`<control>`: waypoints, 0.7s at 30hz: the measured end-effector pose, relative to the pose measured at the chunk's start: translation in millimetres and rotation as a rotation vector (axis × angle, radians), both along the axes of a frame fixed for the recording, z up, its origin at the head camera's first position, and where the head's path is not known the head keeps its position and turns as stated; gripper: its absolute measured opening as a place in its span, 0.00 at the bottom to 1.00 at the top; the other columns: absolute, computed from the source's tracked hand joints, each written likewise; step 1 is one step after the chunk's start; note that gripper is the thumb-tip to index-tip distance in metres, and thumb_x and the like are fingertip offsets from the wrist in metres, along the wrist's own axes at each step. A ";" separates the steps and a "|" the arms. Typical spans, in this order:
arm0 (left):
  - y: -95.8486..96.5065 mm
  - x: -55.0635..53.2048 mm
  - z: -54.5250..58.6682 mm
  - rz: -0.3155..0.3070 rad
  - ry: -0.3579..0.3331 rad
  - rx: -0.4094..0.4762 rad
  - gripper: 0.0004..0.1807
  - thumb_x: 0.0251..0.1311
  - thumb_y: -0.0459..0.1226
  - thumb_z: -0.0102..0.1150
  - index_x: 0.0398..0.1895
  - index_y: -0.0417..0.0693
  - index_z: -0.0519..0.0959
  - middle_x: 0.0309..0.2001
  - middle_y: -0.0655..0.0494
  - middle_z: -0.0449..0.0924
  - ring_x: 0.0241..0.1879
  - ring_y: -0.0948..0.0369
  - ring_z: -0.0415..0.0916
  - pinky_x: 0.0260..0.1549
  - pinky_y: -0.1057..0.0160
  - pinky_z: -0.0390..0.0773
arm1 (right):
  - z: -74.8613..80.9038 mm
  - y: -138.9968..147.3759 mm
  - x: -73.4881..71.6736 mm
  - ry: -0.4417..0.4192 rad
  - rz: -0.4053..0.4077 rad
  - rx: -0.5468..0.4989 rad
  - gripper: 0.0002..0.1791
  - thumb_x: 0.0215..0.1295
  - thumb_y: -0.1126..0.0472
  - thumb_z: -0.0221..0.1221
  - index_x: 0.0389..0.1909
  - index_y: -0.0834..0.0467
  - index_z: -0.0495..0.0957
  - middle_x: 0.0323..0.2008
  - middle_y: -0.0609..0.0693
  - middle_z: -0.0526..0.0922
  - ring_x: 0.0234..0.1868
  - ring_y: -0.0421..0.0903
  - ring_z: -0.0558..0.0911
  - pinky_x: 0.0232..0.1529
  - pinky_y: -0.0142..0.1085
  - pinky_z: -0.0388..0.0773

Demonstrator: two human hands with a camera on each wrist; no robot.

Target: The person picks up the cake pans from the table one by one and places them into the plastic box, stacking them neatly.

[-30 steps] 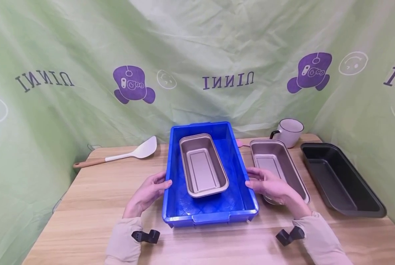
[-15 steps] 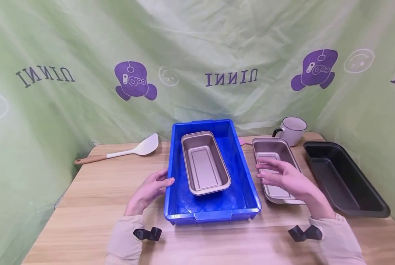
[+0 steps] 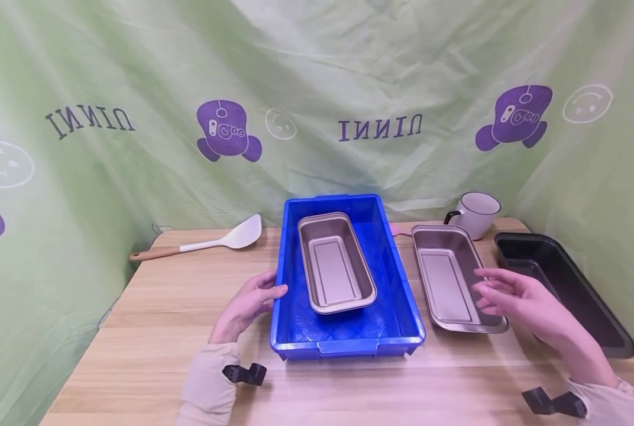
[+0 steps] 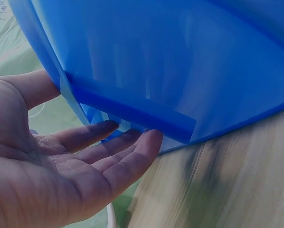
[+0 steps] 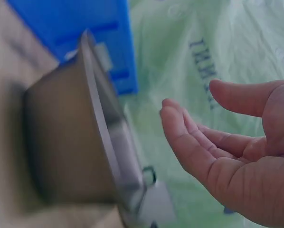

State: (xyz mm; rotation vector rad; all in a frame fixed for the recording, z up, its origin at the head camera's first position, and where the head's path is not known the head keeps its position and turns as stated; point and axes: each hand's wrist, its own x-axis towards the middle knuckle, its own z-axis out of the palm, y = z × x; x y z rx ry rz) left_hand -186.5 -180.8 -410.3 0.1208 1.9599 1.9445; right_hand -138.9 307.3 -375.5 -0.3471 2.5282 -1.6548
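Note:
A blue plastic bin (image 3: 349,348) stands mid-table with a bronze-coloured loaf pan (image 3: 337,273) inside, lying slightly askew. At the bin's left side is my left hand (image 3: 245,305), thumb over the rim. In the left wrist view, this hand's fingers (image 4: 132,161) curl up against the underside of the side lip. My right hand (image 3: 527,305) hovers over the right edge of a second bronze loaf pan (image 3: 446,284), which sits right of the bin. The right wrist view has this hand (image 5: 232,156) holding nothing, fingers loosely bent, apart from the pan's wall (image 5: 61,137).
Further right is a black loaf pan (image 3: 588,296), partly hidden by my right arm. A white mug (image 3: 479,216) with a dark handle stands behind the pans. Beside the bin's far right pokes a pink utensil (image 3: 399,231). A white wooden-handled turner (image 3: 244,232) lies back left.
My right hand has let go of the bin's right side and moved right, across the second bronze loaf pan. The left hand stays at the bin; the head view has shifted slightly.

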 end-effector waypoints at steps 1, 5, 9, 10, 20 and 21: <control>-0.2 0.2 -0.4 -0.002 0.000 0.003 0.34 0.64 0.32 0.53 0.71 0.31 0.54 0.66 0.31 0.61 0.59 0.44 0.68 0.54 0.52 0.73 | -3.3 5.7 2.1 -0.002 -0.005 0.012 0.23 0.70 0.67 0.53 0.63 0.67 0.64 0.43 0.38 0.82 0.39 0.44 0.84 0.38 0.35 0.82; -0.6 -0.2 -1.2 -0.001 0.008 0.009 0.34 0.64 0.33 0.53 0.71 0.31 0.55 0.66 0.33 0.62 0.59 0.47 0.70 0.55 0.52 0.73 | -13.9 27.4 10.9 -0.013 -0.031 0.013 0.19 0.69 0.68 0.53 0.58 0.50 0.70 0.43 0.37 0.82 0.39 0.43 0.84 0.38 0.34 0.82; 0.9 -0.9 -1.0 -0.003 0.008 0.003 0.34 0.64 0.32 0.53 0.71 0.32 0.55 0.67 0.33 0.61 0.61 0.45 0.67 0.55 0.53 0.72 | -22.7 39.1 23.0 -0.003 -0.085 0.057 0.16 0.68 0.71 0.54 0.50 0.50 0.76 0.38 0.38 0.84 0.34 0.42 0.84 0.34 0.34 0.82; 1.3 -0.9 -1.0 -0.003 0.005 0.003 0.34 0.64 0.32 0.52 0.71 0.32 0.54 0.67 0.33 0.61 0.62 0.44 0.66 0.55 0.53 0.72 | -24.6 39.9 26.1 -0.007 -0.097 0.081 0.13 0.67 0.71 0.54 0.50 0.56 0.77 0.36 0.40 0.84 0.32 0.42 0.84 0.32 0.35 0.82; 1.3 0.3 -0.5 0.016 -0.014 0.004 0.34 0.64 0.32 0.52 0.71 0.32 0.54 0.67 0.32 0.61 0.62 0.43 0.65 0.53 0.55 0.73 | -35.5 31.2 33.9 -0.176 -0.067 0.202 0.18 0.71 0.64 0.52 0.44 0.80 0.71 0.29 0.51 0.84 0.25 0.42 0.81 0.28 0.35 0.82; 1.2 0.6 -0.6 0.019 -0.015 0.001 0.34 0.64 0.32 0.52 0.71 0.31 0.54 0.67 0.32 0.61 0.62 0.43 0.65 0.54 0.54 0.73 | -36.8 32.2 33.0 -0.190 -0.040 0.182 0.17 0.72 0.64 0.51 0.43 0.80 0.71 0.29 0.52 0.83 0.25 0.42 0.81 0.29 0.35 0.82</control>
